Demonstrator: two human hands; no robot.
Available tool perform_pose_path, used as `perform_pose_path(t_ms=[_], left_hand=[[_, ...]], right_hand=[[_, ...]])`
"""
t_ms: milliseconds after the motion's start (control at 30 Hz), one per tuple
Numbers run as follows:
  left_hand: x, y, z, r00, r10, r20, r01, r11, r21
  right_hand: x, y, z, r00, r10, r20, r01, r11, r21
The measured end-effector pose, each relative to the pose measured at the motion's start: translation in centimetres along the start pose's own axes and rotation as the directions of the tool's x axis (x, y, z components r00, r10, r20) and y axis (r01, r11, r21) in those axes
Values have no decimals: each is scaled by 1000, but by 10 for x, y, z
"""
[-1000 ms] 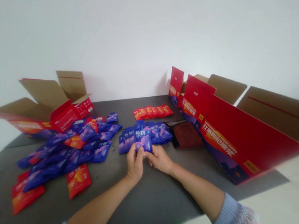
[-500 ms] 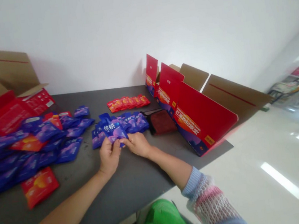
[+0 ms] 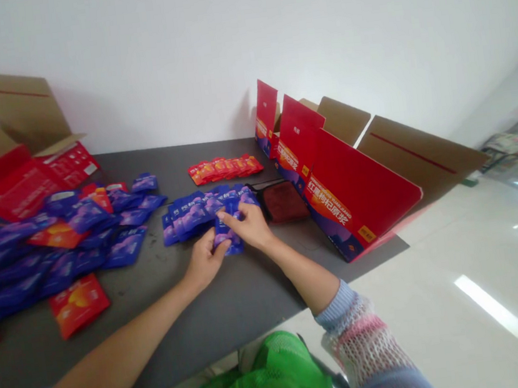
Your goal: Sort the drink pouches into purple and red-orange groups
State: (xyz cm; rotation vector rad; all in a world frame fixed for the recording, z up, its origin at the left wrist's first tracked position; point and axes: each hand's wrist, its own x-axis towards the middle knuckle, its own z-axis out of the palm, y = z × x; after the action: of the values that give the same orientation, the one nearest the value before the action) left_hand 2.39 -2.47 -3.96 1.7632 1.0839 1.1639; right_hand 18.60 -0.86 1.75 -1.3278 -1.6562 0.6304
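In the head view, my left hand (image 3: 205,260) and my right hand (image 3: 251,225) close around a purple-blue sachet (image 3: 234,247) low over the grey table. The left thumb and fingers pinch its lower left side. My right thumb lies across its upper part, with the fingers along the right side. Just beyond stands an overlapping row of purple sachets (image 3: 190,215), partly covered by my right hand. Farther back lies a similar row of red-orange sachets (image 3: 225,168).
A loose heap of purple sachets (image 3: 82,259) covers the left, with a red sachet (image 3: 80,304) in front. Behind it is an open red carton (image 3: 16,183). Several open red boxes (image 3: 353,195) line the right edge, beside a dark brown pouch (image 3: 284,202).
The sachet, held up with its printed front facing me before, is now lower and turned more upright, farther right. Both hands have shifted right, and my right thumb has moved onto it.
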Motion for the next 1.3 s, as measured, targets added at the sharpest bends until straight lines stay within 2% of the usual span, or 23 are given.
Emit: perform_pose_path(t_ms=[133, 200, 267, 333, 433, 567, 667, 733, 800, 867, 967, 1033, 1100, 1233, 1300], left_hand=[[-3, 6, 0, 969, -97, 228, 140, 973, -183], [-3, 8, -2, 920, -112, 377, 195, 963, -189], [-3, 9, -5, 850, -102, 516, 209, 966, -152], [0, 9, -6, 798, -98, 595, 212, 969, -125], [5, 9, -9, 786, -120, 606, 240, 963, -120], [9, 6, -12, 819, -136, 557, 267, 950, -161], [9, 2, -13, 864, -142, 483, 266, 943, -198], [9, -2, -12, 901, -154, 405, 268, 933, -241], [9, -5, -11, 927, -165, 338, 268, 920, -285], [9, -6, -11, 934, -161, 318, 266, 908, -322], [8, -3, -12, 904, -115, 412, 276, 893, -356], [7, 2, -12, 859, -100, 502, 295, 899, -324], [5, 6, -10, 831, -110, 546, 293, 920, -260], [0, 10, -4, 826, -66, 560, 139, 986, -89], [-2, 10, -2, 824, -39, 565, 55, 998, -11]], right_hand=[[1, 3, 1, 998, 35, -59, -32, 999, 40], [2, 4, 3, 994, 95, -47, -93, 995, 43], [3, 6, 5, 989, 149, -21, -148, 988, 35], [4, 10, 7, 983, 183, -22, -181, 982, 57], [6, 15, 9, 973, 225, -50, -214, 963, 162], [8, 15, 12, 954, 297, -44, -263, 897, 354], [4, 8, 14, 963, 268, -29, -234, 886, 401], [-5, 0, 16, 982, 190, 22, -187, 931, 315], [-15, -8, 18, 989, 136, 62, -142, 982, 122], [-25, -17, 18, 994, 104, 44, -99, 991, -93], [-29, -26, 11, 996, 83, -19, -85, 960, -266], [-24, -26, 0, 990, 129, -64, -142, 940, -309], [-14, -24, -15, 971, 208, -114, -235, 905, -353], [9, -19, -49, 924, 339, -175, -381, 792, -477], [21, -21, -61, 913, 365, -182, -399, 705, -586]])
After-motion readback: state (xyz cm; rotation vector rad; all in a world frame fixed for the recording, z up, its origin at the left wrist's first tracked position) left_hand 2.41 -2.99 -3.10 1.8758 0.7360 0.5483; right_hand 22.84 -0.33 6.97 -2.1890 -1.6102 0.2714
